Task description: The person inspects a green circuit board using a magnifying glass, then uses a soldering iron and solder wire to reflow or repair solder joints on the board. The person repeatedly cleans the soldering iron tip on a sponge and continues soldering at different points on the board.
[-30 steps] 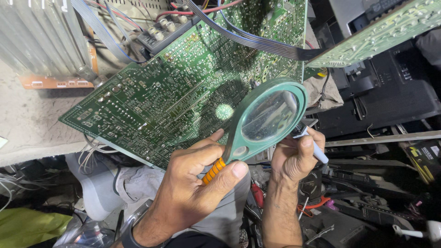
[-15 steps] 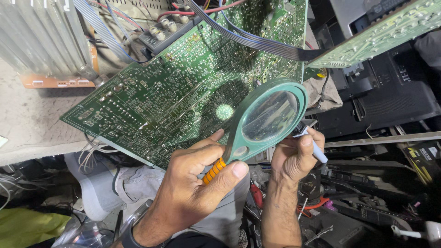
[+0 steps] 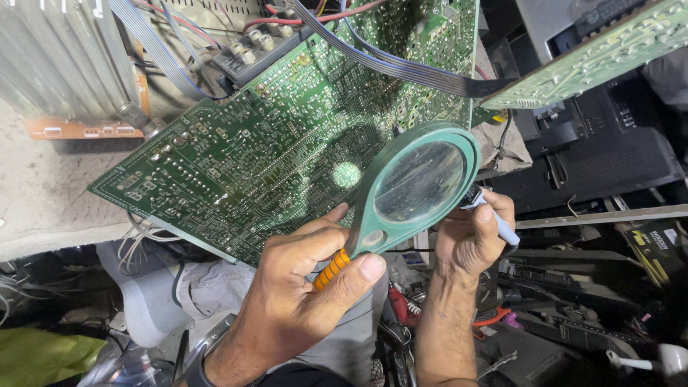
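I am watching the left hand (image 3: 308,287) closing around the orange grip of a green magnifying glass (image 3: 419,185), thumb pressing on the handle just under the lens. The lens is hovering over the lower right edge of the big green circuit board (image 3: 272,136), and a small bright spot of light (image 3: 347,174) is lying on the board just left of the lens. The right hand (image 3: 469,240) is gripping a thin white tool (image 3: 502,228), just right of the lens and below the board. A grey ribbon cable (image 3: 401,68) is crossing the board above the lens.
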A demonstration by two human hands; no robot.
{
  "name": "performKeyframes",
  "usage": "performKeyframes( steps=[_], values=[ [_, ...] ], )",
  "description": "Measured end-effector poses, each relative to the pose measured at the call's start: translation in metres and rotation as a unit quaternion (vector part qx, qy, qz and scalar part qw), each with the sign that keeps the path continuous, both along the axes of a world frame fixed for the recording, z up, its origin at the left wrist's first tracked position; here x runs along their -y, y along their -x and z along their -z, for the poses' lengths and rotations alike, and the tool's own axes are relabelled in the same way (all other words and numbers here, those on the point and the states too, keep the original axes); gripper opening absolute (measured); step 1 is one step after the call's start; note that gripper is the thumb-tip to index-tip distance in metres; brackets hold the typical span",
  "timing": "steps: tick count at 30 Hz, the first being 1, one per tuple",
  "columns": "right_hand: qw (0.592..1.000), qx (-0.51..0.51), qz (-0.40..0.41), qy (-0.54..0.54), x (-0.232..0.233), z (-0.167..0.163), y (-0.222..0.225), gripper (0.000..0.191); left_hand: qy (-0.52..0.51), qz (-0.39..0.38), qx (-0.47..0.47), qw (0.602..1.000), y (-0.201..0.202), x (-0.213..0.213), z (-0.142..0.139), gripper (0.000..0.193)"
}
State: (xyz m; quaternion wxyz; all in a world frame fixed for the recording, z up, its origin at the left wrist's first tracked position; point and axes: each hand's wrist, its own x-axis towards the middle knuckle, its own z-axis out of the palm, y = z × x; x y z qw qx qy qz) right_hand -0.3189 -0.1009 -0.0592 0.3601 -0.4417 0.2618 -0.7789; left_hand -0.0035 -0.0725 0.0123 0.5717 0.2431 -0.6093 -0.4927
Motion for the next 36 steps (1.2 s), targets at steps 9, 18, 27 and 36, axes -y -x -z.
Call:
performKeyframes(
  steps=[9,18,27,36],
  values=[
    [0.999,-0.004,-0.033,-0.007,0.007,-0.007,0.009,0.025,-0.014,0.003,-0.004,1.000,-0.001,0.000,-0.004,0.018],
    [0.999,-0.003,-0.039,-0.003,0.008,-0.008,0.011,0.024,-0.021,0.006,0.005,1.000,0.000,0.000,0.000,0.019],
    [0.999,0.007,-0.030,0.012,0.009,-0.006,0.010,0.022,-0.046,0.019,-0.001,0.999,0.000,0.000,0.000,0.022],
    [0.997,0.077,-0.007,-0.004,-0.002,-0.005,-0.002,0.027,-0.037,0.019,-0.006,0.999,0.001,0.000,-0.003,0.027]
  ],
)
